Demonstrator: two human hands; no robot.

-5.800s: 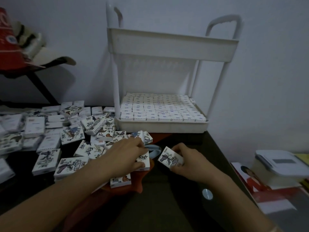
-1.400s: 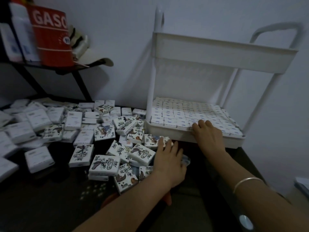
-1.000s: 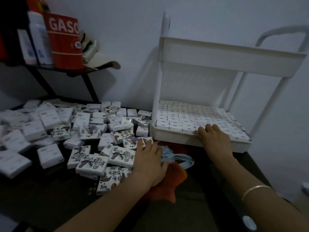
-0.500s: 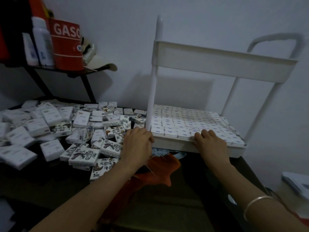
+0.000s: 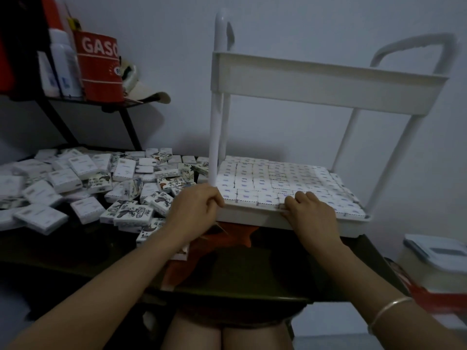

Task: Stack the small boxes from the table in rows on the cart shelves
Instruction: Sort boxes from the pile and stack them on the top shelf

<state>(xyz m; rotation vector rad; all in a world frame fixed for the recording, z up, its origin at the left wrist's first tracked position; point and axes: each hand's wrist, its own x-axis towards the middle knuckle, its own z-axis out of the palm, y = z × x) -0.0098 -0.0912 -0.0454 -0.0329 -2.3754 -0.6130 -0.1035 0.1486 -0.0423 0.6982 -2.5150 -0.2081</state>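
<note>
The white cart (image 5: 328, 84) sits on the dark table (image 5: 240, 269), right up against the wall. Its lower shelf (image 5: 252, 217) is packed with small boxes (image 5: 278, 173) in neat flat rows, basically covering it. Can't see into the upper shelf (image 5: 316, 72) from this angle. Tons more loose boxes (image 5: 101, 180) are heaped on the table just left of the cart.

The left hand (image 5: 197, 208) is curled up at the shelf's front-left corner by the post; honestly can't tell if there's anything in it. The right hand (image 5: 310, 213) has bent fingers on a front-row box at the shelf's rim, thumb hidden, so pressing or pinching is unclear. There's a bracelet (image 5: 389, 309) on that wrist.

An orange cloth (image 5: 227, 236) pokes out under the cart. A red GASO can (image 5: 101, 69) and a white bottle (image 5: 63, 64) stand on the black rack back left.
</note>
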